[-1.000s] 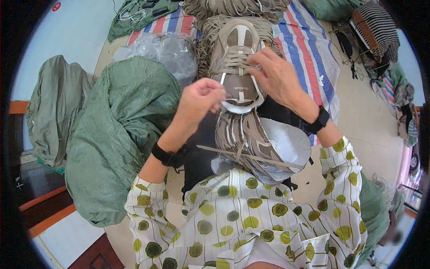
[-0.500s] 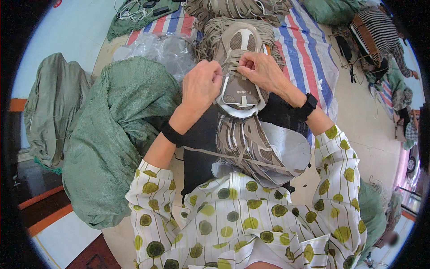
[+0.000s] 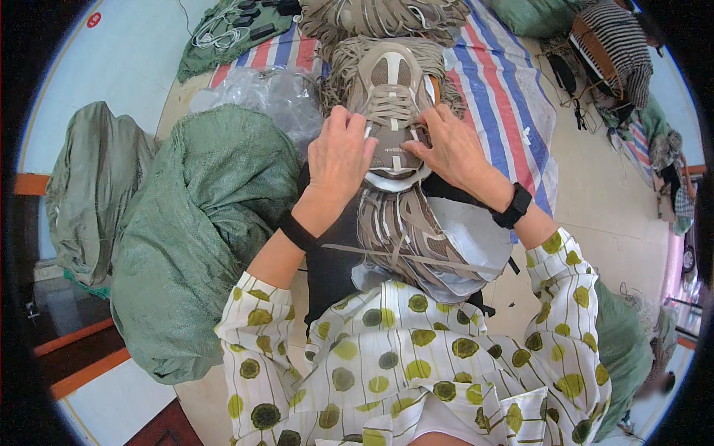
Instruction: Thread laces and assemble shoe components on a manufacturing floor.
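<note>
A brown and beige sneaker upper point(image 3: 390, 70) lies in front of me, toe pointing away, with flat beige laces point(image 3: 392, 105) crossing its middle in rows. My left hand point(image 3: 338, 156) grips its left edge, with the fingers curled. On the right edge my right hand point(image 3: 455, 152) holds it, thumb over the tongue side and fingers beside the laces. Below it, a stack of similar uppers point(image 3: 398, 230) rests on my lap on black cloth. A loose flat lace point(image 3: 416, 259) runs across that stack.
Beyond the upper are bundled laces point(image 3: 343, 74) and more uppers point(image 3: 383, 18) on a striped sheet point(image 3: 506, 97). Big green sacks point(image 3: 201, 245) and clear plastic bags point(image 3: 260, 97) stand at left. Another person in striped clothing point(image 3: 621, 44) is at far right.
My right hand has let go of the pinched lace and moved down to the upper's right side. My left hand has shifted slightly toward me. The lace rows now show uncovered.
</note>
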The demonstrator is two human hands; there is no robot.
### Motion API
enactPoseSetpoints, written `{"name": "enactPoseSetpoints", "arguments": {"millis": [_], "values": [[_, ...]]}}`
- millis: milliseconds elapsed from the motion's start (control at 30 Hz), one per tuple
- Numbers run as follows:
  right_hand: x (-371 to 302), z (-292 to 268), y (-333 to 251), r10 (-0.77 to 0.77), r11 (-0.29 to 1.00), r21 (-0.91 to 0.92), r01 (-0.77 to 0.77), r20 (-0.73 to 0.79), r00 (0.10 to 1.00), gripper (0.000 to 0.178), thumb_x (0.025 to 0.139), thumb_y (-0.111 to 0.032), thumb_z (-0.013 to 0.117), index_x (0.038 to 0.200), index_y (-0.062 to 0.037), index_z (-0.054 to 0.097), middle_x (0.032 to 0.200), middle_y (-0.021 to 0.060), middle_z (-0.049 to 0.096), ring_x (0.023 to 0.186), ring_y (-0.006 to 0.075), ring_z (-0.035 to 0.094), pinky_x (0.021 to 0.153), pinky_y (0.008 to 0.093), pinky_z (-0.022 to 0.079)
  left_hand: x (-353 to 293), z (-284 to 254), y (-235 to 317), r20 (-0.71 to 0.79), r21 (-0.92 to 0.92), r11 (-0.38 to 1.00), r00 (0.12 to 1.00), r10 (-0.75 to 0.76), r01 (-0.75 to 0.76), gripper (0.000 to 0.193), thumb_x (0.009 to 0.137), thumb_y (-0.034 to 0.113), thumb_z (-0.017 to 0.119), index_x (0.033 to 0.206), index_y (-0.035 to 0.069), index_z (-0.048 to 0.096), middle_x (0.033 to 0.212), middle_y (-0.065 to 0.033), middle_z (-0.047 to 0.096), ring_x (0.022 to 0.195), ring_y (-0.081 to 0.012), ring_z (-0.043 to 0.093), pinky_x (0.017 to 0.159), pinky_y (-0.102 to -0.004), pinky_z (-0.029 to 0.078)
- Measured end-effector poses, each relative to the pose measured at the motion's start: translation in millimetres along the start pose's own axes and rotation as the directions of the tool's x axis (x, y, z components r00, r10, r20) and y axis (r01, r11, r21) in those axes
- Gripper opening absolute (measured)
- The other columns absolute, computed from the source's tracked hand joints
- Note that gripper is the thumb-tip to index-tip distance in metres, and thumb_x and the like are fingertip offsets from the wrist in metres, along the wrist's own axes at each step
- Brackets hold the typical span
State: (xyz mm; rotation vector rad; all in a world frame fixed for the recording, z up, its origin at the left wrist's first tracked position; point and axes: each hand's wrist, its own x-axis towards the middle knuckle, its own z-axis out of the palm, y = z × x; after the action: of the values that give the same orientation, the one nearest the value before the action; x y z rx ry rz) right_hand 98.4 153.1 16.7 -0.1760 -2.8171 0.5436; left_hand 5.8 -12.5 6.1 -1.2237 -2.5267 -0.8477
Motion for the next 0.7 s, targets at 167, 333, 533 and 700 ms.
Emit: {"name": "enactPoseSetpoints", "arguments": {"millis": [167,333,533,700], "values": [[-2,5,5,0.009,1.000,0.008,-0.008,-0.057,0.998,0.021,0.073,-0.010,0.057,0.090,-0.0005,0.049,0.086,0.0179,0.052,0.079,0.0358,0.055,0.067,0.0425,0.045,1,10,-12,-0.033,0.198,0.980,0.999,0.029,-0.022,0.016,0.074,0.012,0.061,0.082,0.005,0.049,0.084,-0.0109,0.049,0.078,-0.0289,0.056,0.062,-0.0370,0.048],[0,6,7,-0.158,0.985,-0.083,0.150,-0.090,0.983,0.021,0.069,-0.006,0.058,0.088,-0.0011,0.050,0.082,0.0153,0.054,0.074,0.0343,0.057,0.061,0.0405,0.047,6,13,-11,-0.004,0.141,0.987,0.997,0.082,-0.081,0.016,0.073,0.006,0.057,0.087,0.007,0.049,0.082,-0.0107,0.050,0.077,-0.0295,0.057,0.061,-0.0379,0.048],[13,0,-26,-0.145,0.807,-0.496,0.321,0.360,0.921,0.019,0.066,-0.004,0.061,0.084,-0.0047,0.057,0.084,0.0144,0.055,0.072,0.0236,0.060,0.058,0.0317,0.048,10,15,4,0.212,0.424,0.872,0.963,0.165,-0.243,0.023,0.071,0.005,0.057,0.091,0.008,0.047,0.080,-0.0115,0.053,0.075,-0.0263,0.059,0.058,-0.0358,0.049],[21,4,-27,-0.135,0.718,-0.598,0.357,0.383,0.914,0.010,0.067,-0.009,0.061,0.077,-0.0060,0.061,0.088,0.0107,0.053,0.075,0.0186,0.059,0.061,0.0285,0.048,17,19,2,0.258,0.475,0.810,0.934,0.247,-0.345,0.020,0.071,0.007,0.058,0.089,0.007,0.049,0.079,-0.0097,0.055,0.072,-0.0226,0.060,0.056,-0.0329,0.049]]}}
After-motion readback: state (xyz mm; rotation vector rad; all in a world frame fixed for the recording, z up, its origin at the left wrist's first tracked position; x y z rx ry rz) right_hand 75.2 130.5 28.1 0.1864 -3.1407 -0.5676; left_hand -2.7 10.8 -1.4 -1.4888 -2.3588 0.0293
